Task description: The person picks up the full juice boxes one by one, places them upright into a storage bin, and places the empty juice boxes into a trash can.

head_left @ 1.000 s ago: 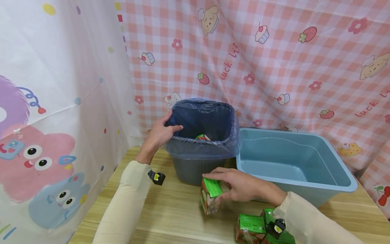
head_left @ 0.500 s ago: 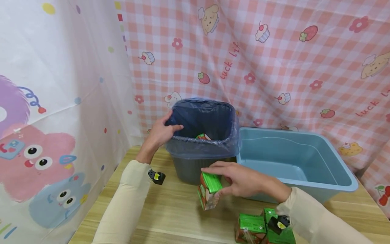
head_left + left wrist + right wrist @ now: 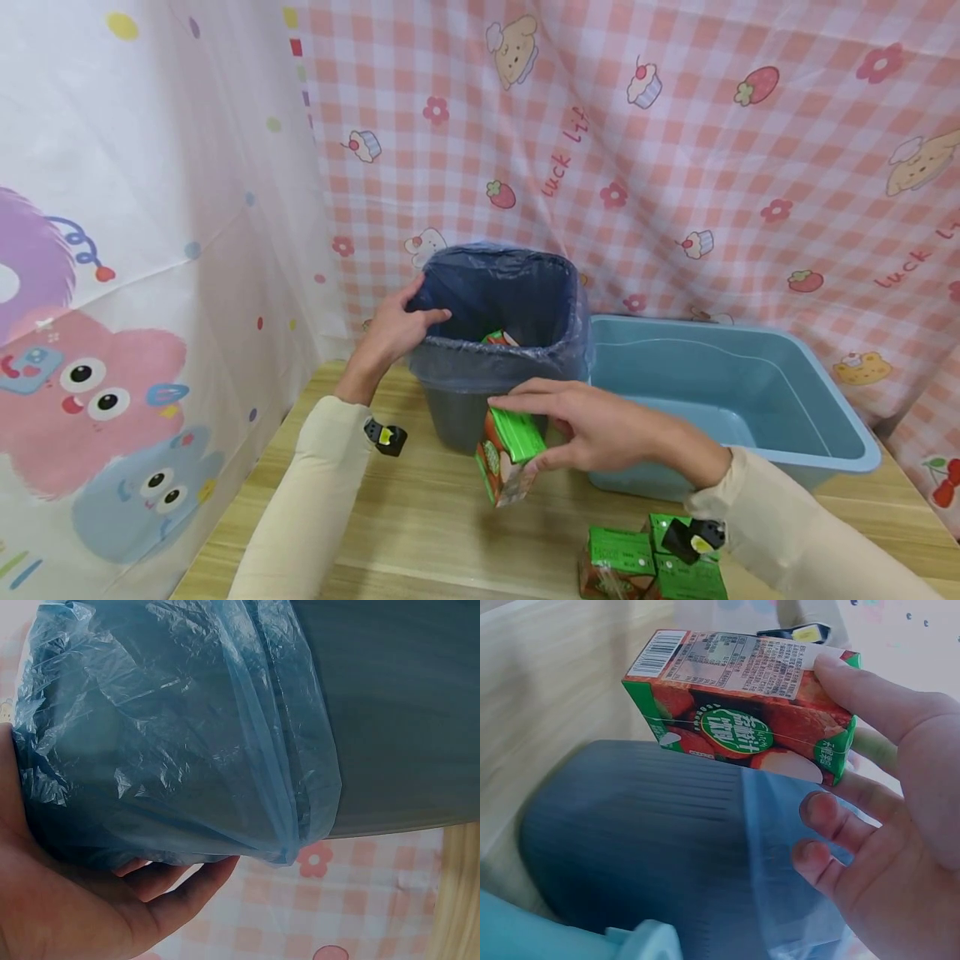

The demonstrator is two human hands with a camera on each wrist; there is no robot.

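A green and red juice box is pinched at its top end by my right hand. It hangs tilted above the table, in front of the bin. In the right wrist view the juice box shows its barcode side and fruit print, with the thumb on one face and two fingers free. My left hand holds the left rim of a grey trash bin lined with a blue plastic bag. Inside the bin, part of a green and red carton shows; the rest is hidden.
Right of the bin stands a blue plastic tub. Several more juice boxes stand at the front of the wooden table, partly behind the right wrist. A pink checked cloth hangs behind, a white printed one at left.
My right hand has lifted the juice box off the table, moving it up and slightly left toward the bin while tilting it. The left hand stays on the rim.
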